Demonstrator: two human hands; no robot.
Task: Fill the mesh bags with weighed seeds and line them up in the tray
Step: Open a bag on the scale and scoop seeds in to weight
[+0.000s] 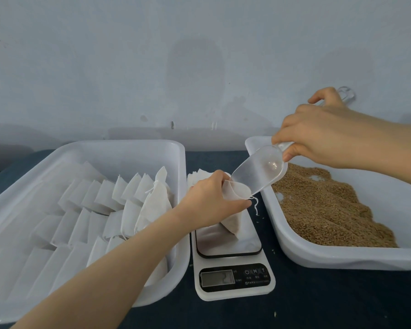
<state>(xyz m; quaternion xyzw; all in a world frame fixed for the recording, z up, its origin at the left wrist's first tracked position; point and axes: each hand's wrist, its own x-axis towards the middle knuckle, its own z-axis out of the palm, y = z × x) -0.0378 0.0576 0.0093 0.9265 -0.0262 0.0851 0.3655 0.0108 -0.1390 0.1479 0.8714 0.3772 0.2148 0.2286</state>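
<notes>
- A dark cloth-covered table [318, 300] fills the near edge, with a few stray grains on it and bare room in front of the scale.
- A white kitchen scale [233, 279] sits in the narrow gap between the two trays. Its display faces the person, but the reading is too blurred to tell.
- On the scale's plate stands the mesh bag [235, 224], leaning, with its drawstring [255, 205] hanging off to the right.
- The left hand [211, 203] pinches the bag's rim between thumb and fingers, holding the mouth open.
- A clear plastic scoop [259, 172] tilts down with its tip in the bag's mouth. It looks empty.
- The right hand [318, 136] grips the scoop's handle, fingers curled round it.
- The left tray [176, 269] is white, just beside the scale, and holds rows of white bags [105, 198] overlapping like tiles. Its far left corner is bare.
- The right tray [342, 257] holds brown seeds [330, 210] heaped toward the scale side, with bare floor at its right.
- Behind the scale lies a small stack of flat bags [197, 175].
- A pale wall [199, 67] closes the far side, close behind both trays.
</notes>
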